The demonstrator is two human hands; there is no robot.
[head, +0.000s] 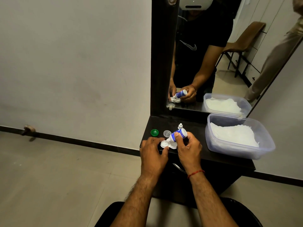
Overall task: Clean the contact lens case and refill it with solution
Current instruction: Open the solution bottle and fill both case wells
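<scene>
My left grip [154, 153] pinches the lens case [164, 143] on the dark worktop [195, 128]. My right grip [188, 149] wraps the solution bottle [178, 134], tipped nozzle-down over the case's left well. Beyond lie a green cap [154, 132] and a clear cap [167, 133].

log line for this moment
phase: refill | right hand: holds solution bottle tilted, nozzle over lens case well | left hand: holds lens case | green cap, clear cap: off, lying apart
</scene>
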